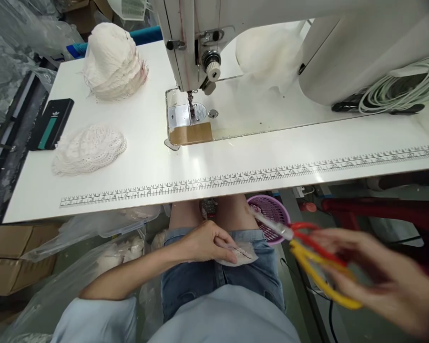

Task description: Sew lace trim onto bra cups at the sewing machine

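Note:
My left hand (210, 243) rests over my lap, thumb and fingers pinched on a small white fabric piece (241, 253) with a thin dark line along it. Off to the right, my right hand (375, 276) is blurred by motion. It grips scissors (307, 257) by their red and yellow handles, and the blades point left toward my knee. Above my lap, the sewing machine (191, 107) stands on the white table, its needle and presser foot over the metal plate with no fabric under them.
On the table's left lie a stack of white fabric pieces (112, 64), a flat lacy pile (90, 150) and a black case with a green stripe (52, 125). A printed ruler (236, 181) runs along the front edge. Below are a purple basket (280, 209) and cardboard boxes (17, 257).

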`<act>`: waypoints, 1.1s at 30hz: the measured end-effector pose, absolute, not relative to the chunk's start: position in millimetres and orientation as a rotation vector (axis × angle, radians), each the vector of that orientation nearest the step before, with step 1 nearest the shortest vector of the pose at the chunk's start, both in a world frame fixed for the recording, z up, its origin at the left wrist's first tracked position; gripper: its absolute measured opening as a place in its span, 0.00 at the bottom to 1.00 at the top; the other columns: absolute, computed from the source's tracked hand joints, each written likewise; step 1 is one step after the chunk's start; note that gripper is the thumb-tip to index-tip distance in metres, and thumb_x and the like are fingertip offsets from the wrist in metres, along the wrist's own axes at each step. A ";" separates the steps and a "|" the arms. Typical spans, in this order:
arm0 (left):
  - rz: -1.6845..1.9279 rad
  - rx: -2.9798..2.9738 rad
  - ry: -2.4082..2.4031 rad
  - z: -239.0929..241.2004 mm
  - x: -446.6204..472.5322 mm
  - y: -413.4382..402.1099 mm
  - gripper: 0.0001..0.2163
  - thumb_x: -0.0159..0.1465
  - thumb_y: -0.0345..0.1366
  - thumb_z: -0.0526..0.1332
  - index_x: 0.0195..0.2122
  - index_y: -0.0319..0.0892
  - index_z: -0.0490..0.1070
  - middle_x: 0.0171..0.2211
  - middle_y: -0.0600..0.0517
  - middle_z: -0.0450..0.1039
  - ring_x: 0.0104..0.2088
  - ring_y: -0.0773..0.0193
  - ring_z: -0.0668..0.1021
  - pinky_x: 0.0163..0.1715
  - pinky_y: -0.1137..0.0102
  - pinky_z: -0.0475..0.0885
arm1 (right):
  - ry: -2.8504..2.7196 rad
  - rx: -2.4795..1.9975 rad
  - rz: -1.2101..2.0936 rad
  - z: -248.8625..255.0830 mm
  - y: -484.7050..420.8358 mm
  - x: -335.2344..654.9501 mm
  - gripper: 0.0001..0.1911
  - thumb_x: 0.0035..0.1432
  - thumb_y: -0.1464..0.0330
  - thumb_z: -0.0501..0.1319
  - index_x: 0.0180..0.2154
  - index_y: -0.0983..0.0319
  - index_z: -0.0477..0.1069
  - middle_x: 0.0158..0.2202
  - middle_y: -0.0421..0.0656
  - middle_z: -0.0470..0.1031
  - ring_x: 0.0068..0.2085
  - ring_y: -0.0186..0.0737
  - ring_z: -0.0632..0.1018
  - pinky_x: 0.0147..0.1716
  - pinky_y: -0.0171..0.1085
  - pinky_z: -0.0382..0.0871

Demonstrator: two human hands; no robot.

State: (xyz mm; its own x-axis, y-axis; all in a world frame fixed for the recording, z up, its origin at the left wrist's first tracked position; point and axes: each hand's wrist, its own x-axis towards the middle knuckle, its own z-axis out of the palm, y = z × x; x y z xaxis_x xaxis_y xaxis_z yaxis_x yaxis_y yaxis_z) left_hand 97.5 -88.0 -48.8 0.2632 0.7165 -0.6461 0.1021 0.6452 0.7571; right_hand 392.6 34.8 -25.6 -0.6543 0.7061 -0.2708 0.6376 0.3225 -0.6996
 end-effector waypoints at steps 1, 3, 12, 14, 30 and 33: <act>0.488 0.787 1.264 -49.7 96.0 -90.0 0.17 0.48 0.42 0.68 0.37 0.37 0.78 0.32 0.46 0.79 0.34 0.58 0.79 0.31 0.75 0.71 | -2.414 -1.234 1.532 -32.1 20.6 385.4 0.20 0.51 0.56 0.60 0.47 0.49 0.64 0.43 0.47 0.74 0.40 0.51 0.78 0.34 0.39 0.76; 0.501 0.754 1.273 -51.0 92.4 -95.2 0.17 0.48 0.42 0.69 0.37 0.37 0.78 0.32 0.47 0.79 0.34 0.59 0.79 0.31 0.75 0.71 | -2.293 -1.225 1.845 -45.4 2.2 371.2 0.22 0.51 0.58 0.62 0.48 0.52 0.63 0.44 0.49 0.74 0.43 0.52 0.77 0.38 0.39 0.76; 0.547 0.702 1.295 -47.7 84.1 -106.3 0.18 0.48 0.41 0.69 0.37 0.36 0.78 0.32 0.47 0.79 0.33 0.62 0.79 0.30 0.76 0.70 | -2.709 -0.968 1.672 -65.1 0.4 353.0 0.36 0.40 0.55 0.69 0.51 0.56 0.63 0.50 0.51 0.68 0.49 0.55 0.72 0.44 0.44 0.72; 0.554 0.703 1.294 -49.0 84.2 -106.5 0.17 0.48 0.42 0.69 0.37 0.37 0.78 0.32 0.48 0.79 0.32 0.62 0.79 0.30 0.77 0.70 | -2.746 -0.936 1.660 -63.0 -0.3 350.4 0.33 0.41 0.55 0.68 0.50 0.56 0.65 0.49 0.50 0.69 0.47 0.54 0.73 0.42 0.42 0.73; 0.549 0.694 1.312 -47.7 86.1 -104.3 0.17 0.47 0.43 0.69 0.33 0.36 0.79 0.23 0.52 0.75 0.22 0.72 0.69 0.21 0.79 0.60 | -2.499 -1.022 2.108 -65.4 3.7 344.4 0.17 0.55 0.64 0.60 0.48 0.57 0.66 0.45 0.46 0.70 0.39 0.42 0.76 0.34 0.33 0.74; 0.561 0.703 1.303 -46.7 86.8 -104.0 0.16 0.47 0.43 0.69 0.32 0.35 0.78 0.24 0.52 0.74 0.23 0.72 0.69 0.22 0.79 0.61 | -2.486 -1.040 2.096 -63.4 4.7 342.6 0.18 0.54 0.65 0.60 0.47 0.58 0.67 0.45 0.46 0.71 0.39 0.43 0.77 0.35 0.34 0.74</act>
State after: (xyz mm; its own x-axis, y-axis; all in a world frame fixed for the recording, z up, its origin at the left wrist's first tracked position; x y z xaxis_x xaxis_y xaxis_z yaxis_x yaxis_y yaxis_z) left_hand 86.8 -104.0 -46.7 0.1877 0.7240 -0.6638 0.0157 0.6735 0.7390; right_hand 342.6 4.7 -63.4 -0.7808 0.2704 -0.5633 0.6009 0.0781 -0.7955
